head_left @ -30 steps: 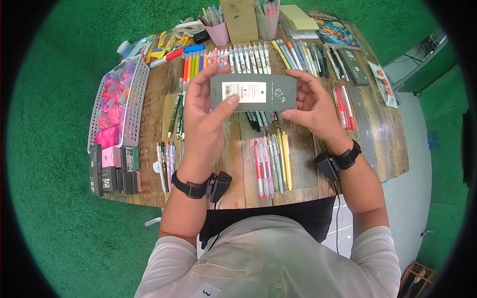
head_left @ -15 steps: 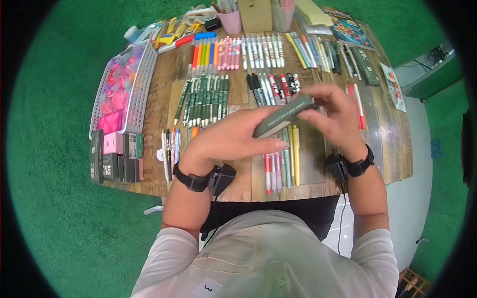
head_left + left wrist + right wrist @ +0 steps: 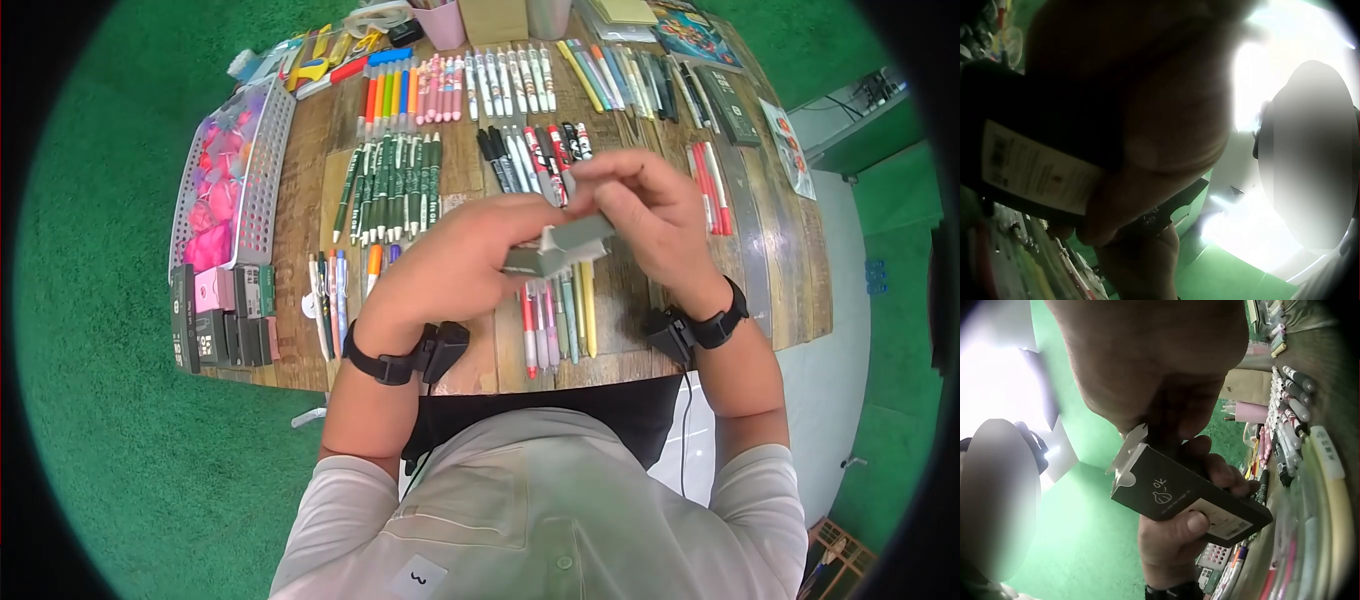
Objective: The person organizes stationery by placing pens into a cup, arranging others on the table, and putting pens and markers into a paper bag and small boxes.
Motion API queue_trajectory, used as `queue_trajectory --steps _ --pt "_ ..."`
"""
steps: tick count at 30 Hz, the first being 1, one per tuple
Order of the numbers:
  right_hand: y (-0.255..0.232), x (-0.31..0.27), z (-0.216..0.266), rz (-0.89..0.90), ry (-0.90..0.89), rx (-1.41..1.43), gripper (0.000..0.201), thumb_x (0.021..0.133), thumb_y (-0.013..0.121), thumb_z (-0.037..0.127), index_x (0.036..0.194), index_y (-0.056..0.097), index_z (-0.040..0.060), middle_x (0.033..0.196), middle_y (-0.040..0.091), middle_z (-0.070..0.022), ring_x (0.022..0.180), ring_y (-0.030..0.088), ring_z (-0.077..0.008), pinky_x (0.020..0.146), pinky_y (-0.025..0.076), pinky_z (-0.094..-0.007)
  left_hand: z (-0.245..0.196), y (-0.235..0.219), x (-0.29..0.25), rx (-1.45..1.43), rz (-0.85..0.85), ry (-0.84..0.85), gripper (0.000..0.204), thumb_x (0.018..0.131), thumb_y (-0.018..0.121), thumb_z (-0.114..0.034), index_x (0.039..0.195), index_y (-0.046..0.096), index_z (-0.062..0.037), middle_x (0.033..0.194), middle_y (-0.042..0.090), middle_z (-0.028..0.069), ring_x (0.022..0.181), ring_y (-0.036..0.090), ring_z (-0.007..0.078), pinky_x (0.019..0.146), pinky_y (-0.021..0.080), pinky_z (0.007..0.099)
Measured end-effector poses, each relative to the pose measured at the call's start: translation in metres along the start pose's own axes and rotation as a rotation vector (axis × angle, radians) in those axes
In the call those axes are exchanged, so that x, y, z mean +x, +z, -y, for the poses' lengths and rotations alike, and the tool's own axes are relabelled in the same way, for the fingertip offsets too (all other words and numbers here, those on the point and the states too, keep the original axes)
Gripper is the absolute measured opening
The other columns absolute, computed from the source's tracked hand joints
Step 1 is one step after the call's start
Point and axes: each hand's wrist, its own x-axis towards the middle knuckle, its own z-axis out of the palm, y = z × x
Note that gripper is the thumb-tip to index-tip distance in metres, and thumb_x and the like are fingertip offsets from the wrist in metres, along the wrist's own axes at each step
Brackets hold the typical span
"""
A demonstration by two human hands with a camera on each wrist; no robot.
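A dark grey-green box is tilted between both hands above the pens. The left hand grips its body; in the right wrist view the left thumb lies across the white label of the box, with fingers over the opposite edge. The end flap stands unfolded, showing a pale inner side. At that end, the right hand has its thumb and bent fingers on the box; their exact contact is partly hidden. The left wrist view shows the label beside the dark left hand.
Rows of green pens, coloured markers and red pens lie on the wooden table. A white basket of pink items stands at left, with small boxes before it. Cups stand at the back.
The box has turned from label-up and level to tilted, its end flap now unfolded. The right hand has moved from the box's side to its open end.
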Motion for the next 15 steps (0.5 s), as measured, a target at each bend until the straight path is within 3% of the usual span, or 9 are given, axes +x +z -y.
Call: queue_trajectory --steps 1,2,5,9,11,15 --pt "-0.003 0.002 -0.002 -0.045 0.01 -0.033 0.032 0.1 0.068 0.014 0.129 0.064 0.0024 0.106 0.072 -0.0048 0.089 0.068 -0.0117 0.077 0.054 -0.0269 -0.001 -0.001 0.001 -0.024 -0.053 0.037 0.045 0.08 0.073 0.003 0.124 0.068 -0.003 0.106 0.071 0.0109 0.1 0.069 0.0275 0.088 0.053 0.037" --pt "-0.007 0.003 -0.005 -0.05 0.01 -0.036 0.032 0.1 0.068 0.014 0.129 0.064 0.0024 0.106 0.072 -0.0048 0.089 0.068 -0.0117 0.077 0.054 -0.0269 -0.001 0.0 0.001 -0.026 -0.05 0.041 0.045 0.08 0.073 0.003 0.124 0.068 -0.003 0.106 0.071 0.0109 0.1 0.069 0.0275 0.088 0.053 0.037" --pt "-0.011 0.006 -0.002 0.056 -0.241 -0.086 0.043 0.089 0.079 0.016 0.128 0.066 0.0039 0.113 0.069 -0.0059 0.086 0.065 -0.0114 0.074 0.053 -0.0258 -0.004 -0.001 -0.001 -0.233 -0.176 -0.063 0.04 0.085 0.076 -0.003 0.124 0.069 -0.0032 0.108 0.073 0.0057 0.098 0.068 0.0154 0.088 0.053 0.032" --pt "-0.005 0.004 -0.001 0.048 -0.302 -0.302 0.039 0.086 0.081 0.015 0.121 0.07 0.0054 0.11 0.069 -0.0062 0.085 0.065 -0.0121 0.072 0.052 -0.0261 -0.005 -0.001 0.001 -0.212 -0.157 -0.072 0.039 0.087 0.077 -0.008 0.125 0.069 -0.0026 0.105 0.073 0.0059 0.096 0.068 0.0161 0.086 0.053 0.0316" --pt "-0.009 0.007 -0.006 0.092 -0.358 -0.39 0.026 0.089 0.08 0.016 0.111 0.074 0.0054 0.106 0.069 -0.0066 0.082 0.064 -0.0115 0.069 0.05 -0.0257 -0.003 0.0 0.002 -0.151 -0.131 -0.018 0.041 0.087 0.078 -0.014 0.125 0.068 -0.0022 0.104 0.073 0.0057 0.095 0.068 0.0156 0.085 0.053 0.0316" --pt "-0.004 0.005 -0.01 0.041 -0.283 -0.24 0.017 0.093 0.077 0.018 0.102 0.075 0.0029 0.095 0.069 -0.0051 0.077 0.062 -0.0098 0.065 0.049 -0.026 -0.005 0.0 0.001 -0.095 -0.099 -0.034 0.045 0.085 0.081 -0.017 0.125 0.069 -0.0021 0.103 0.072 0.0056 0.093 0.067 0.0149 0.085 0.052 0.032"
